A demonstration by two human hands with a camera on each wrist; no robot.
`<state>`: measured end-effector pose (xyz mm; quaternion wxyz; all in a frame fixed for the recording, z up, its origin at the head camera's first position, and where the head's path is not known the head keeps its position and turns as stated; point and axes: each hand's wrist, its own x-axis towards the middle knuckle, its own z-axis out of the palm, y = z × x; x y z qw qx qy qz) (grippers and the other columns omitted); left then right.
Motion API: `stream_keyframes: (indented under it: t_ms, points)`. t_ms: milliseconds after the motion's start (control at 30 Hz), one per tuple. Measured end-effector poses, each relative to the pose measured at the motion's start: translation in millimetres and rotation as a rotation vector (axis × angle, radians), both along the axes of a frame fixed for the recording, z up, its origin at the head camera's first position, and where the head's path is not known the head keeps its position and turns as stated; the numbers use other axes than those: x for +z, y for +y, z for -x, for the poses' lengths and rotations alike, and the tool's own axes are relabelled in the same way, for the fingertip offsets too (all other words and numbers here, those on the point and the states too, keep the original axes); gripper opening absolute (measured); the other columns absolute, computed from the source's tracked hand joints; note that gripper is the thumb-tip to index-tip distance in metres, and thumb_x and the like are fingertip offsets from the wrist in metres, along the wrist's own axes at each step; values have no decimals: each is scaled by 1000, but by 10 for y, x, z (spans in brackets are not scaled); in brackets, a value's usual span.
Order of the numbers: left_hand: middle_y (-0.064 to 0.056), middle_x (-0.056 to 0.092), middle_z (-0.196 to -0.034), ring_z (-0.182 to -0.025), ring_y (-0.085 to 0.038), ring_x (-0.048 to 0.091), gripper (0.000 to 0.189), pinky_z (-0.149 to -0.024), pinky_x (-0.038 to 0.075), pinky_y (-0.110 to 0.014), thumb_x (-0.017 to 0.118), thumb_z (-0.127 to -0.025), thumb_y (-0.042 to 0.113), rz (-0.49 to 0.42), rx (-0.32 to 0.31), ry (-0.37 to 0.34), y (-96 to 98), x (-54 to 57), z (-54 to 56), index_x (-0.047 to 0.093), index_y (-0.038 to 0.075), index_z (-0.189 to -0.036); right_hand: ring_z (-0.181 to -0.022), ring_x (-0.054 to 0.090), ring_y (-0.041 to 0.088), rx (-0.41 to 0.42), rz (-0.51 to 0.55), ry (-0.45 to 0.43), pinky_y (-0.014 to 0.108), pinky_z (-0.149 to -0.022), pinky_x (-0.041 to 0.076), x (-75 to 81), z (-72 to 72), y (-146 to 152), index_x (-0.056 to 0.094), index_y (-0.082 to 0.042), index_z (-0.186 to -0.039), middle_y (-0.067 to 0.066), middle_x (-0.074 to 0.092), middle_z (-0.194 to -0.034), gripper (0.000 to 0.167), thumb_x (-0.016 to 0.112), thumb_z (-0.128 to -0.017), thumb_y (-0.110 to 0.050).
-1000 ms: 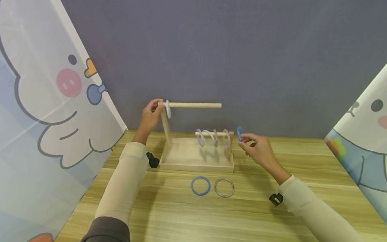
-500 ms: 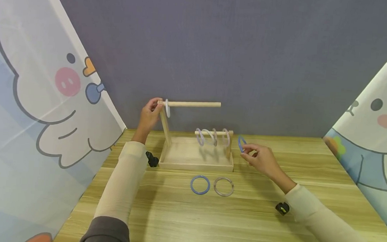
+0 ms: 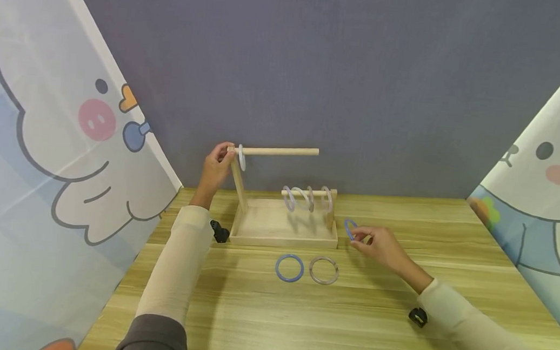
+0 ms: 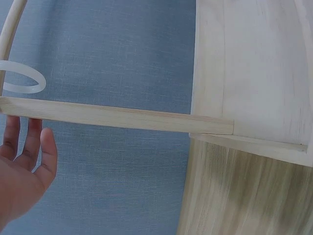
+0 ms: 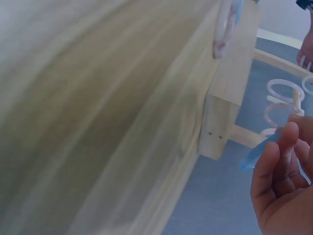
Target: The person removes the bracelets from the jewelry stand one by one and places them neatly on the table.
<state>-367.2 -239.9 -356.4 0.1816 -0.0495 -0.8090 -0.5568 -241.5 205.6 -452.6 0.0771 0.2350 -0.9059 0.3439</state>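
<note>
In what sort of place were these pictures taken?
Probably a screened-off tabletop area set up for recording: a wood-grain table, a plain grey backdrop behind it, and cartoon-printed sheets on both sides.

Upper rod (image 3: 281, 151) open from its free right end leftward to white ring (image 3: 243, 164), beyond which post (image 3: 239, 183) and left hand (image 3: 216, 166) bar the way; four rings (image 3: 312, 200) crowd lower rod (image 3: 318, 193).

Grey backdrop (image 3: 316, 74) behind wood-grain table (image 3: 318, 329); cartoon-print sheets (image 3: 43, 142) flanking
</note>
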Motion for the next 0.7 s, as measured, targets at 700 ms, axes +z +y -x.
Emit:
stream_keyframes:
  t_ms: [700]
  points:
    - [-26, 58, -140, -115, -30, 58, 40, -92, 54, -56, 54, -107, 22, -23, -40, -82, 130, 292, -281, 53, 5, -143, -60, 51, -4, 90, -138, -72, 19, -52, 46, -210, -125, 43, 78, -11, -106, -7, 72, -81, 20, 80, -86, -10]
